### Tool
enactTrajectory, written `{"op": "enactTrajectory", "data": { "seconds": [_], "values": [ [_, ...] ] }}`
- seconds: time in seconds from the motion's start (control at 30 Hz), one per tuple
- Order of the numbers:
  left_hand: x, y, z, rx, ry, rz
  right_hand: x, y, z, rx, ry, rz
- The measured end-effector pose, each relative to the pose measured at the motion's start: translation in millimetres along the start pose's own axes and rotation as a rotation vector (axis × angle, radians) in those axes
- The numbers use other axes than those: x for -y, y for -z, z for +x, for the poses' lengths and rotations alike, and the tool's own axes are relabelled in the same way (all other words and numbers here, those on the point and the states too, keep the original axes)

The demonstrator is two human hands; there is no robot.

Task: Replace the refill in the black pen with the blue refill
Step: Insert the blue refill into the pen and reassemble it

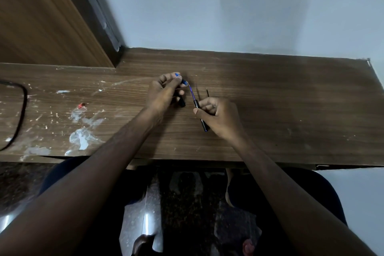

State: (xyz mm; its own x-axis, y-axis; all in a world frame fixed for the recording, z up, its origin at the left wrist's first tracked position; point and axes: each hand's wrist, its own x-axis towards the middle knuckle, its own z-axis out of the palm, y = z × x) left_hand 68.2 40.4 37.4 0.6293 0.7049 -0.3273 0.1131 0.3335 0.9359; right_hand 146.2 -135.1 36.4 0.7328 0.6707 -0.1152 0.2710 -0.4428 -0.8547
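My right hand [220, 116] grips the black pen barrel [201, 117] above the middle of the wooden table [291, 97]. The thin blue refill [192, 93] sticks out of the barrel's upper end, slanting up to the left. Its far end reaches a small blue pen part [183, 81] pinched in the fingertips of my left hand [164, 92]. A short black pen piece [182, 103] pokes out below the left hand's fingers. A thin dark refill [207, 92] stands up from behind the right hand's fingers; how it is held is hidden.
A black cable [21, 110] loops on the table's far left. White paint smears [80, 139] and a small red scrap [81, 105] mark the left side. A wooden cabinet [41, 16] rises at the back left, and a pale wall stands behind the table.
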Motion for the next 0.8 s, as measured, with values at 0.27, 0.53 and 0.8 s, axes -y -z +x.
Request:
{"op": "enactTrajectory", "data": {
  "seconds": [0.27, 0.53, 0.8],
  "values": [
    [3.5, 0.3, 2.4, 0.006, -0.027, 0.080, 0.4, -1.5, -0.1, 0.006, 0.003, -0.011],
    [9.5, 0.3, 2.2, 0.056, -0.088, 0.188, 3.5, 3.4, -1.3, 0.004, -0.014, 0.033],
    [7.7, 4.0, 8.8, -0.026, -0.076, 0.100, 0.4, 0.4, -1.3, 0.004, 0.002, 0.013]
  ]
}}
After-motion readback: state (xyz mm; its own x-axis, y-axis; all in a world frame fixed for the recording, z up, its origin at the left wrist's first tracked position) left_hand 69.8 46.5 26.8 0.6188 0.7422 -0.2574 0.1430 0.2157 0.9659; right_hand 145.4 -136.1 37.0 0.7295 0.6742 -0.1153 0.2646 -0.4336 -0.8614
